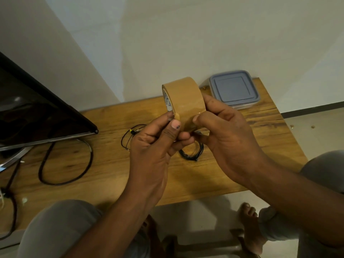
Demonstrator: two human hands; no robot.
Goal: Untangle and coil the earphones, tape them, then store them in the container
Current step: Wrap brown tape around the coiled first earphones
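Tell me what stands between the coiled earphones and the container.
The lid sits on the container, closing it, so it must come off first. The left hand and right hand hold the tape roll above the coil. On the table between them nothing shows, though the hands hide part.

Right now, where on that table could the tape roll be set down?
Bare wood lies right of the coiled earphones, in front of the container, and between the cable loop and the left hand. Crowded under the right hand and by the monitor.
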